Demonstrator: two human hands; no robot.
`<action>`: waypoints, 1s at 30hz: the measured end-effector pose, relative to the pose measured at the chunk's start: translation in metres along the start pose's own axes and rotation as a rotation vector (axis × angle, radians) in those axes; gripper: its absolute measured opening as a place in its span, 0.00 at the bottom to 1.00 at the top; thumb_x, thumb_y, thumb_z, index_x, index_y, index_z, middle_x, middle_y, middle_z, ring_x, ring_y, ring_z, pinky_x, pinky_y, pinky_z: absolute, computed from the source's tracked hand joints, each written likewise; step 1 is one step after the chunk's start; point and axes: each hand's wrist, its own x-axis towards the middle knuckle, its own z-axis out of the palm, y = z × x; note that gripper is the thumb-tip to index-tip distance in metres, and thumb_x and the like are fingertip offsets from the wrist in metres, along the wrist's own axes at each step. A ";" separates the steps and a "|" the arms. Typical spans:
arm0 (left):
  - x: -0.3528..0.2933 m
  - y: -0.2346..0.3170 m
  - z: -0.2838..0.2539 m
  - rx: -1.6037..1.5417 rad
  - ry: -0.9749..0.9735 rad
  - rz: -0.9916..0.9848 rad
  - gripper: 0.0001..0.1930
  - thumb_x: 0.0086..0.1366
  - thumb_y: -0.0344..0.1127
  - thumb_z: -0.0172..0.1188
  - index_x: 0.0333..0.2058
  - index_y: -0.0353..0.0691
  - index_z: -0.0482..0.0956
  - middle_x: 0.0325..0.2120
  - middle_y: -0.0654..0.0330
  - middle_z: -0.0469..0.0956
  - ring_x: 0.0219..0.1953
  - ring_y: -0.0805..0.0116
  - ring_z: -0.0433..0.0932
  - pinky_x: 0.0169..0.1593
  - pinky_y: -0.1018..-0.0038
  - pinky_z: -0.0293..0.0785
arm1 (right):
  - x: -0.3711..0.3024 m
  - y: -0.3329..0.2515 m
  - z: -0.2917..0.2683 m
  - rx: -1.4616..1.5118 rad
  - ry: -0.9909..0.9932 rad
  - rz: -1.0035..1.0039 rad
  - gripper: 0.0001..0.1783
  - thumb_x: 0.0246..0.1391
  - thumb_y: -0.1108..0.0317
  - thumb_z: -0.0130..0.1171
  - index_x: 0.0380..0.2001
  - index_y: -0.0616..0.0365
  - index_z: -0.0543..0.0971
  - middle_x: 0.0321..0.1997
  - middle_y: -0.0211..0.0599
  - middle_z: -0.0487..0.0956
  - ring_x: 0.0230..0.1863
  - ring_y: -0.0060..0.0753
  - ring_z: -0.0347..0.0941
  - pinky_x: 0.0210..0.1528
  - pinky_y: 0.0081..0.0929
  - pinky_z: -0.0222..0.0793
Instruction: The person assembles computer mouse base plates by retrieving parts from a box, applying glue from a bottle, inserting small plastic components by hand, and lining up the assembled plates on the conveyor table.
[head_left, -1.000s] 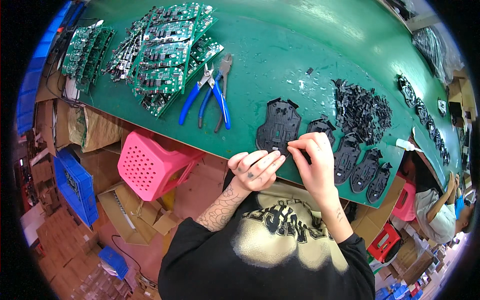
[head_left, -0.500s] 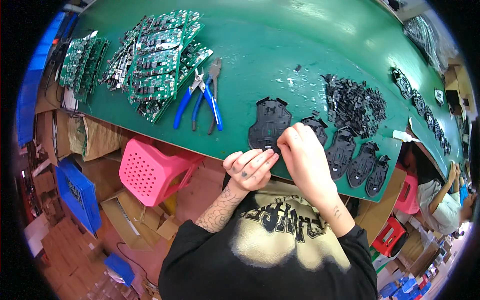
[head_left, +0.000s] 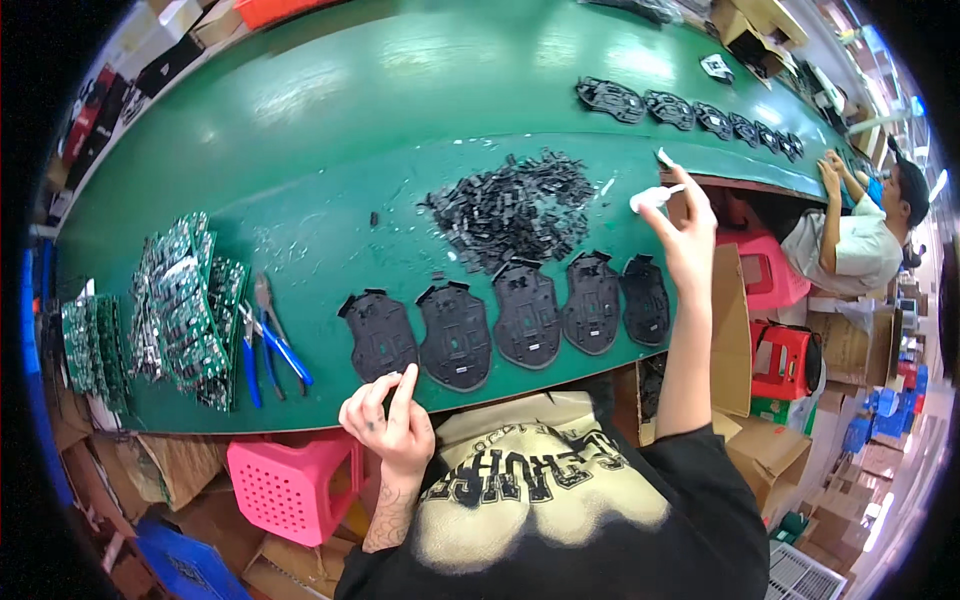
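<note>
Watching remotely, I judged white nozzle bottle (head_left: 651, 199) light, squeezable, pinchable mid-body; right fingers (head_left: 695, 200) parted around it, hold unclear; left fingers (head_left: 402, 396) half-curled, empty.

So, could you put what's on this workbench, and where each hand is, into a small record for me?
Left hand: at the near edge of the leftmost mouse-shaped black plastic base; contact unclear
Right hand: at a small white nozzle bottle; grip unclear
Row: five such bases, side by side
Pile: small black plastic pieces, beyond the row
Tools: two blue-handled cutters, left of the row
Boards: stacked green circuit boards, left of the cutters
Surface: green tabletop
</note>
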 end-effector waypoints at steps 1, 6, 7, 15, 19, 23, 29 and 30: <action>0.002 0.000 0.001 0.000 0.012 0.005 0.20 0.50 0.27 0.54 0.43 0.43 0.84 0.39 0.64 0.74 0.44 0.62 0.70 0.53 0.64 0.60 | 0.009 0.015 -0.003 -0.126 -0.097 -0.057 0.27 0.46 0.68 0.70 0.51 0.62 0.77 0.52 0.43 0.78 0.54 0.34 0.73 0.56 0.31 0.68; 0.009 0.001 0.002 -0.009 0.007 0.028 0.18 0.51 0.27 0.56 0.42 0.43 0.84 0.39 0.65 0.75 0.43 0.62 0.70 0.52 0.63 0.62 | 0.008 0.016 -0.006 0.095 -0.238 0.208 0.23 0.51 0.72 0.66 0.51 0.61 0.76 0.45 0.34 0.81 0.41 0.21 0.76 0.46 0.20 0.71; 0.008 0.000 0.001 0.001 0.004 0.066 0.18 0.51 0.27 0.56 0.42 0.42 0.84 0.40 0.64 0.75 0.43 0.62 0.70 0.52 0.64 0.62 | 0.001 0.006 -0.009 0.180 -0.184 0.168 0.25 0.53 0.73 0.64 0.54 0.61 0.71 0.44 0.37 0.81 0.41 0.22 0.77 0.45 0.20 0.71; -0.011 -0.019 0.001 -0.278 0.153 -0.073 0.16 0.60 0.23 0.52 0.46 0.27 0.77 0.38 0.52 0.75 0.40 0.58 0.72 0.45 0.65 0.70 | -0.079 0.009 -0.052 1.198 0.335 0.273 0.12 0.62 0.64 0.55 0.46 0.54 0.71 0.23 0.23 0.61 0.24 0.18 0.56 0.23 0.15 0.53; 0.012 -0.024 -0.006 -0.193 0.212 -0.043 0.14 0.63 0.22 0.50 0.46 0.26 0.77 0.35 0.53 0.72 0.35 0.61 0.72 0.39 0.68 0.70 | -0.107 0.023 -0.060 1.116 0.538 0.338 0.09 0.60 0.64 0.57 0.36 0.58 0.71 0.21 0.24 0.60 0.19 0.17 0.54 0.16 0.14 0.46; 0.023 -0.025 0.002 -0.185 0.209 -0.056 0.13 0.63 0.20 0.50 0.45 0.26 0.77 0.36 0.53 0.73 0.36 0.62 0.72 0.39 0.70 0.71 | -0.115 0.022 -0.049 0.774 0.629 0.188 0.09 0.58 0.68 0.55 0.27 0.56 0.67 0.17 0.24 0.59 0.17 0.17 0.53 0.15 0.16 0.44; 0.025 -0.023 0.003 -0.094 0.149 0.007 0.11 0.62 0.21 0.52 0.42 0.29 0.80 0.34 0.55 0.74 0.36 0.62 0.73 0.40 0.70 0.71 | -0.121 0.025 -0.043 0.489 0.604 0.155 0.11 0.56 0.76 0.51 0.23 0.56 0.62 0.17 0.26 0.59 0.17 0.18 0.53 0.20 0.20 0.48; 0.024 -0.023 0.003 -0.074 0.142 0.018 0.11 0.61 0.21 0.53 0.41 0.30 0.81 0.34 0.55 0.75 0.36 0.61 0.73 0.40 0.69 0.71 | -0.121 0.026 -0.042 0.489 0.604 0.159 0.11 0.56 0.76 0.51 0.23 0.56 0.62 0.17 0.26 0.59 0.17 0.18 0.53 0.20 0.20 0.48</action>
